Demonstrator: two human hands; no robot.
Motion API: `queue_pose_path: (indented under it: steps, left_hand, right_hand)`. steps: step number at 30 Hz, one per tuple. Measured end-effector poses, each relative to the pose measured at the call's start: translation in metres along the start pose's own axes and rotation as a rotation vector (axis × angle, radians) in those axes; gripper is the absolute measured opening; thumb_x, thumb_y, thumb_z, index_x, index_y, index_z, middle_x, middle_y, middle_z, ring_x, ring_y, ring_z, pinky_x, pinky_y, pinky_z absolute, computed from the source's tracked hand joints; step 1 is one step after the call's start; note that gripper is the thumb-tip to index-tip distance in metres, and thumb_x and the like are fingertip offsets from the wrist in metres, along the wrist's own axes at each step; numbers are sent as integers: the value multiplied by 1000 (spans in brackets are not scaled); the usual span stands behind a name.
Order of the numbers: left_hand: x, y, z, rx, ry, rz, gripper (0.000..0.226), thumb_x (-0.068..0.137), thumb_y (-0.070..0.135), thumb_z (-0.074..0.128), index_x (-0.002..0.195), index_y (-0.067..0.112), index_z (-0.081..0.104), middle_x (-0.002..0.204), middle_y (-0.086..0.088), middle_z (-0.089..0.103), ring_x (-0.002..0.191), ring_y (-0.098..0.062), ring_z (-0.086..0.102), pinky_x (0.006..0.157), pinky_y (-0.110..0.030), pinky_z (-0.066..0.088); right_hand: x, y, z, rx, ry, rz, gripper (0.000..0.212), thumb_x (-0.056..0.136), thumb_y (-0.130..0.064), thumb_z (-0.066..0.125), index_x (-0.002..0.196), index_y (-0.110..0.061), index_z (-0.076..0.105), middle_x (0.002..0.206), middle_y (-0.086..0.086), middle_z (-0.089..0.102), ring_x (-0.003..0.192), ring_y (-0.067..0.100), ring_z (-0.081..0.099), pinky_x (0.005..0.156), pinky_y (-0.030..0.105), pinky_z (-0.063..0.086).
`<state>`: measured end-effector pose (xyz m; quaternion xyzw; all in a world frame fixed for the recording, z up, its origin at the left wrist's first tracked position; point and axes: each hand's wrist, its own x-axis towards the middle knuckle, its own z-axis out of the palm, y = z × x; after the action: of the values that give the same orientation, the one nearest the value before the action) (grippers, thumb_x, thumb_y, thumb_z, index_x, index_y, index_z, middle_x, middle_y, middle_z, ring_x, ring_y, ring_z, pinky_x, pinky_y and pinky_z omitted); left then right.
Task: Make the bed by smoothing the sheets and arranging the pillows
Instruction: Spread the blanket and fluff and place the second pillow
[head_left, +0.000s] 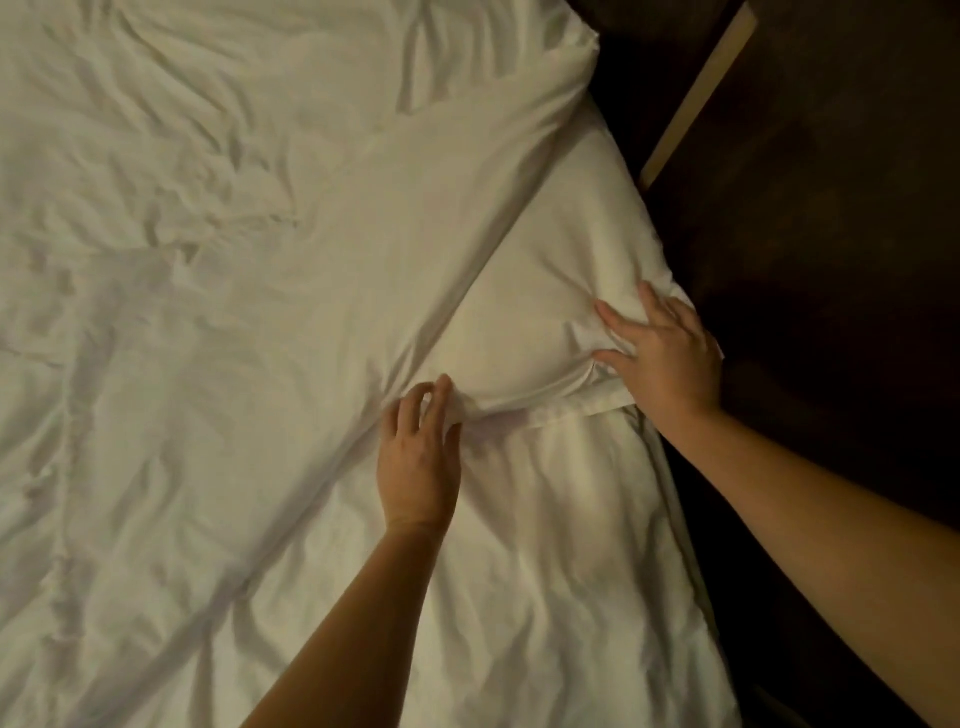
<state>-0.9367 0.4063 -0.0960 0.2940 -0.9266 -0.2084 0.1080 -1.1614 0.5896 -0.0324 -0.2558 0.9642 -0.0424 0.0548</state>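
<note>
Pressing down flat and splayed, the right hand (667, 358) pins the plump white fabric pillow (545, 291) at the right edge of the bed (597, 519). The left hand (418, 457) touches the rumpled white sheet (234, 312) alongside, pinching or not I cannot tell; it should draw that fold taut.

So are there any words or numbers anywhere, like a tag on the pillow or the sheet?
None: there is nothing to read in this picture.
The pillow is plain white, with no tag or label showing.
The sheet is plain white too.
The pale strip in the dark beside the bed has no writing on it.
</note>
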Motion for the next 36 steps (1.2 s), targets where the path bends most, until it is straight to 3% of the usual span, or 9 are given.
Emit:
queue_pose_path:
  steps: [6,9,11,18,21,26,31,34,36]
  left_hand:
    - [22,-5,5,64,-115,-33,89,88,37,73,162,34,23,160,-7,36,139,-34,41,112,-47,40]
    - [31,1,-2,-63,-154,-90,79,90,11,64,158,35,32,160,1,39,134,-28,51,96,-42,54]
    - [28,10,-14,-100,-148,-105,72,91,0,50,155,32,41,158,4,42,129,-25,55,87,-38,54]
    - [-4,35,-64,-137,-126,-60,71,98,-6,41,157,33,38,161,-5,40,144,-25,43,104,-39,49]
    - [-30,44,-84,-146,-130,-55,72,99,-6,37,158,36,33,162,-3,38,152,-24,29,112,-38,42]
    - [-88,61,-119,-192,-122,-18,74,100,-6,35,158,40,31,162,2,35,152,-17,22,115,-26,29]
    - [-153,60,-138,-204,-162,24,80,97,-8,36,158,43,29,162,4,35,152,-16,23,112,-35,43]
    - [-190,48,-146,-195,-221,8,89,90,-12,35,158,46,28,162,8,33,154,-15,20,112,-33,42]
    - [-204,34,-146,-184,-307,6,89,90,-12,34,157,47,28,163,10,32,155,-15,18,114,-31,39]
  right_hand:
    - [-6,3,8,32,44,-25,43,91,-32,70,133,-38,64,155,6,47,137,42,43,103,53,47]
    - [-10,4,2,67,49,-32,42,94,-22,68,134,-34,65,152,6,51,137,42,44,106,50,45]
    - [-16,4,-5,140,56,-25,40,96,-18,64,134,-31,65,149,6,54,136,42,46,106,49,45]
    - [-64,-3,-60,252,188,-66,41,94,-5,66,132,-18,67,138,11,63,128,45,56,100,53,52]
    - [-95,-1,-81,244,253,-90,40,93,-3,67,131,-16,68,136,13,64,125,45,59,97,53,53]
    - [-153,6,-102,230,340,-123,41,91,2,69,129,-15,70,133,15,65,123,44,61,96,55,55]
    - [-225,9,-111,160,361,-127,41,90,1,70,128,-14,70,132,14,66,122,42,62,95,53,56]
    - [-271,7,-95,126,346,-142,36,91,-5,67,126,-15,72,130,13,68,119,41,64,94,51,56]
    - [-294,7,-80,103,251,-89,37,95,-11,64,130,-21,70,134,9,66,122,40,62,93,50,57]
